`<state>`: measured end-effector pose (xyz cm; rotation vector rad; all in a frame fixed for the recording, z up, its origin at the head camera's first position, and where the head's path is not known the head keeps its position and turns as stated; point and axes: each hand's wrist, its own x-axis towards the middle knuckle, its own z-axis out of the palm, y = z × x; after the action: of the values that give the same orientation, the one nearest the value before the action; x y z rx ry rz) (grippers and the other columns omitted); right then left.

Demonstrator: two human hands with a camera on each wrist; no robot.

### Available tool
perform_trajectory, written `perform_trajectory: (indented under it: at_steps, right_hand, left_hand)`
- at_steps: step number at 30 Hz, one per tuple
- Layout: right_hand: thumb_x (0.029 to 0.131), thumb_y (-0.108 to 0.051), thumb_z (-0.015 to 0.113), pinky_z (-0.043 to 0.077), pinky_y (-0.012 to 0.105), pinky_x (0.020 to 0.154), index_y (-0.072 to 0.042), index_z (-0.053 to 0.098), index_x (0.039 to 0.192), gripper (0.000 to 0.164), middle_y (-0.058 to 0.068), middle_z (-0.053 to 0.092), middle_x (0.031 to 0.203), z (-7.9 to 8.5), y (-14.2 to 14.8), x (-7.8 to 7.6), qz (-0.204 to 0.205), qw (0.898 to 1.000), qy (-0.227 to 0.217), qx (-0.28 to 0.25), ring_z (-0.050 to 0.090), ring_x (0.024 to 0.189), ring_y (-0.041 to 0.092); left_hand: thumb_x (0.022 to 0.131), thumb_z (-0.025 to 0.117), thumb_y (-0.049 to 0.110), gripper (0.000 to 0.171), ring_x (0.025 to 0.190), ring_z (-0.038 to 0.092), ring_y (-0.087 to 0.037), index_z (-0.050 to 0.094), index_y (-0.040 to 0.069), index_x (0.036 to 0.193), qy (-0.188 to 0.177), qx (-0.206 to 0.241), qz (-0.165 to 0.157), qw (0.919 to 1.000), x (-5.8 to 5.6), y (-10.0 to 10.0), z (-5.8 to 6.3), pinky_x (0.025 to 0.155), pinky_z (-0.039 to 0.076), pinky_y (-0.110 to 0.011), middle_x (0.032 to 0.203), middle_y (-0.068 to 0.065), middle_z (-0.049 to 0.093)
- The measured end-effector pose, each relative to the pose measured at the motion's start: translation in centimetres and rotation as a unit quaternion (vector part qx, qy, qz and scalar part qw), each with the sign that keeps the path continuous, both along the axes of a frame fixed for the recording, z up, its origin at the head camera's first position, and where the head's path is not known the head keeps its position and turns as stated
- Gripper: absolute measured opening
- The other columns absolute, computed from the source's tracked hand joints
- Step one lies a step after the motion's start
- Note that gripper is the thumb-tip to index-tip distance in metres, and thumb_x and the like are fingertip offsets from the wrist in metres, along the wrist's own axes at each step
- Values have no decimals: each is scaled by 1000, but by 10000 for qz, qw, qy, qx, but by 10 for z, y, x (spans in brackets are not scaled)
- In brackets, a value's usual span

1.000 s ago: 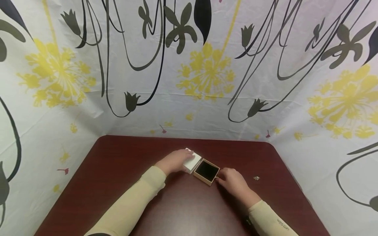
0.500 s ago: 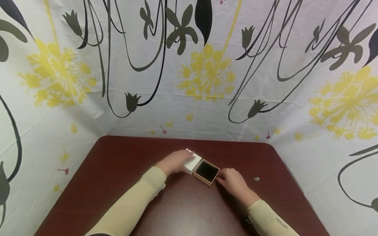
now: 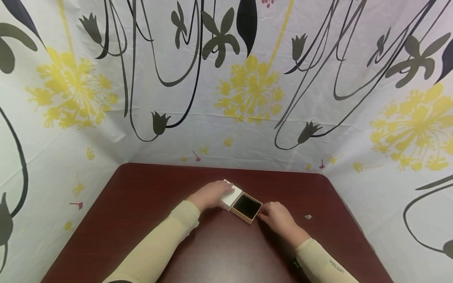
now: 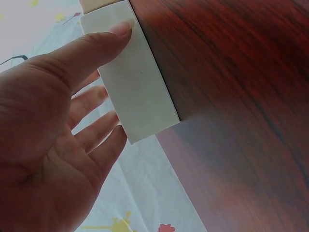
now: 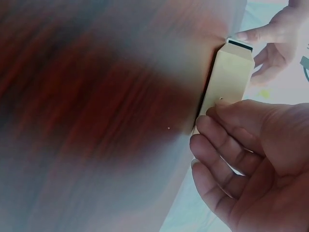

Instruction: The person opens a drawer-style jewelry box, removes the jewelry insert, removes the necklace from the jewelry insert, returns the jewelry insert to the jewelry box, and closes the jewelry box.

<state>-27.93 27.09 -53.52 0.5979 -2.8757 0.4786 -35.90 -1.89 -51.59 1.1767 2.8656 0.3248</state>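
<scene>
A small white box sleeve (image 3: 231, 197) lies near the middle of the table, its tan drawer (image 3: 242, 216) pulled out to the right and showing a black inside. My left hand (image 3: 211, 195) grips the sleeve from the left. In the left wrist view, the thumb lies across the sleeve's white side (image 4: 140, 92) and the other fingers go behind it. At the drawer's outer end is my right hand (image 3: 281, 220). The right wrist view shows its thumb and forefinger pinching together at the tan end wall (image 5: 229, 72), where the fingers hide what they pinch.
A small shiny piece (image 3: 308, 217) lies on the dark red table (image 3: 170, 181), to the right of my right hand. White cloth (image 3: 198, 98) printed with yellow flowers and dark stems surrounds the table's back and sides.
The drawer has slid very slightly left into the sleeve, with the right fingertips following at its end. The left hand keeps its hold, and the head view has shifted a little.
</scene>
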Motion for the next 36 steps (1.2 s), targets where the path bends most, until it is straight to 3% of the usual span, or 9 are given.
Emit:
perform_trajectory:
  at_steps: [18, 36]
  right_hand:
    - [90, -10, 90, 62, 38, 71, -19, 84, 83, 13, -11, 76, 79, 1, -2, -1, 182, 9998, 36, 44, 73, 77, 12]
    - [88, -8, 91, 61, 37, 70, -18, 83, 80, 15, -12, 76, 78, -2, -4, -5, 248, 9995, 206, -37, 73, 75, 12]
  left_hand:
    - [91, 94, 29, 71, 152, 52, -28, 66, 14, 155, 93, -117, -73, 9999, -3, 3, 0, 125, 42, -40, 160, -8, 61]
    - [92, 94, 26, 69, 152, 52, -31, 67, 13, 153, 36, 66, -98, 9999, -2, 0, 0, 125, 43, -43, 160, -9, 61]
